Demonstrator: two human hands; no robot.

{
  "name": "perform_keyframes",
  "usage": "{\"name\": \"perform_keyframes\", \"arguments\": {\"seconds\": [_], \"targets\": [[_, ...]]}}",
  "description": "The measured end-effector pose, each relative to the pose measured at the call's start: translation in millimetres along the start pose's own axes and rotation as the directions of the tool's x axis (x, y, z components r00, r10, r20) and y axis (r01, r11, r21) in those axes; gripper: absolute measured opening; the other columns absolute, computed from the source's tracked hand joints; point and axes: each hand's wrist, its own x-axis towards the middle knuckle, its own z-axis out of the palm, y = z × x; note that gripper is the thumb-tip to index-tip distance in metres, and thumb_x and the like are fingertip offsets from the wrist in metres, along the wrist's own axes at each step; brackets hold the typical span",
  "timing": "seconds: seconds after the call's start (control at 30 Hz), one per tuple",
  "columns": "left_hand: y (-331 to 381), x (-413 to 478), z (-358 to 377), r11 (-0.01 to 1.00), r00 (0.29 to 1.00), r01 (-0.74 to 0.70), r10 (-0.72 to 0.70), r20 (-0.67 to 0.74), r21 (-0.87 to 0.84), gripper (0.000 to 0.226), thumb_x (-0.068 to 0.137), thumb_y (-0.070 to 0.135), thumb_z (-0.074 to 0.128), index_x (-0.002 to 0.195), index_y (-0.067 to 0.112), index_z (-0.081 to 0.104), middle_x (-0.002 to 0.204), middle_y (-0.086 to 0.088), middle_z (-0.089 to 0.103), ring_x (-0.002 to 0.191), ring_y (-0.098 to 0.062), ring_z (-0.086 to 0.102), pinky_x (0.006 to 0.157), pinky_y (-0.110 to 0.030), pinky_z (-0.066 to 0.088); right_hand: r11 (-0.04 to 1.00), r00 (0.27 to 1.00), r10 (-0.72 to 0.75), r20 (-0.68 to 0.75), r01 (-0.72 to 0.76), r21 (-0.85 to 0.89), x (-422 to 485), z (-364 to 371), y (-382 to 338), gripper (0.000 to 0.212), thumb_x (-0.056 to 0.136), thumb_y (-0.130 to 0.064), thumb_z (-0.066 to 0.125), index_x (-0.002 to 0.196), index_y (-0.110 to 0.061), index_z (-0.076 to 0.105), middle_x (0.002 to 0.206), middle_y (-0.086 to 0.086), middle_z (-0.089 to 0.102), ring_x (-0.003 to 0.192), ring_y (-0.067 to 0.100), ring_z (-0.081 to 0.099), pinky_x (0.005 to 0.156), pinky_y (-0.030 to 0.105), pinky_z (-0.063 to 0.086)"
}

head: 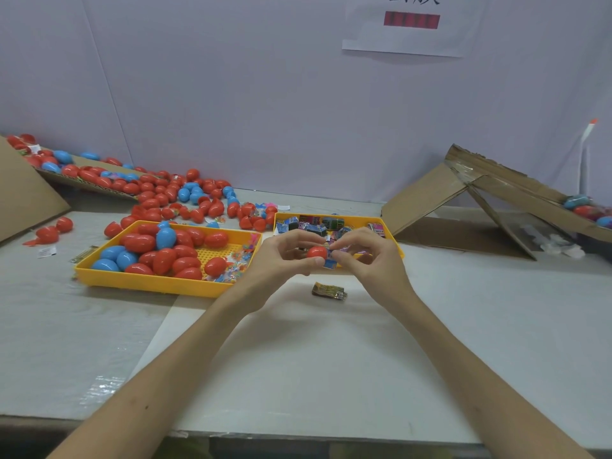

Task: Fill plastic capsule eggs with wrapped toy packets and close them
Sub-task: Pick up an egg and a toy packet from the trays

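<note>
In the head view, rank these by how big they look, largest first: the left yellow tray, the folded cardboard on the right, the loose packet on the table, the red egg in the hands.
1. Folded cardboard
2. Left yellow tray; looks similar in size to the cardboard, so their order is unsure
3. Loose packet
4. Red egg; partly hidden by fingers, so close to the packet

Hidden, cropped and unreadable parts

The red egg [317,252] is half covered by fingers; the packet [332,260] at its 3 o'clock is mostly hidden. The paper notice [410,31] at 12 o'clock is cropped, its print blurred.
</note>
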Motion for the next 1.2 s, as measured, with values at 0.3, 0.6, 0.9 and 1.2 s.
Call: {"name": "perform_keyframes", "arguments": {"seconds": [0.3,0.6,0.9,1.2], "targets": [[0.3,-0.7,-0.5,0.999,1.0,-0.001,0.001,-0.006,0.048,0.023,0.081,0.013,0.08,0.102,0.019,0.073,0.098,0.002,0.074,0.083,-0.012,0.069,0.067,-0.023,0.054,0.998,0.999,-0.044,0.0,0.044,-0.047,-0.5,1.7,-0.5,0.026,0.086,-0.008,0.077,0.081,-0.033,0.072,0.092,-0.012,0.065,0.079,0.014,0.064,0.07,0.05,0.054],[-1.3,0.0,-1.3,0.997,1.0,0.015,-0.014,-0.016,0.071,0.022,0.084,0.01,0.081,0.103,0.018,0.073,0.099,0.004,0.073,0.083,-0.012,0.067,0.065,-0.026,0.053,0.998,0.999,-0.051,0.015,0.052,-0.042,-2.0,3.2,-1.7,0.023,0.088,-0.008,0.075,0.083,-0.03,0.072,0.091,-0.008,0.066,0.079,0.013,0.064,0.068,0.046,0.054],[0.0,-0.1,-0.9,0.998,1.0,0.019,-0.019,-0.001,0.055,0.024,0.082,0.008,0.082,0.101,0.02,0.073,0.101,0.002,0.072,0.085,-0.014,0.068,0.066,-0.026,0.054,0.999,0.999,-0.032,0.022,0.032,-0.024,-2.6,4.4,-1.5,0.024,0.089,-0.007,0.074,0.083,-0.03,0.071,0.088,-0.016,0.066,0.078,0.011,0.063,0.067,0.037,0.053],[1.6,0.0,-0.5,0.999,0.999,0.037,-0.038,0.018,0.04,0.023,0.083,0.002,0.08,0.101,0.015,0.072,0.099,0.003,0.072,0.083,-0.013,0.068,0.062,-0.025,0.052,0.999,0.999,-0.037,0.029,0.038,-0.01,-4.1,6.4,-1.7,0.027,0.09,-0.004,0.071,0.083,-0.03,0.069,0.088,-0.019,0.066,0.077,0.01,0.063,0.069,0.033,0.052]]}}
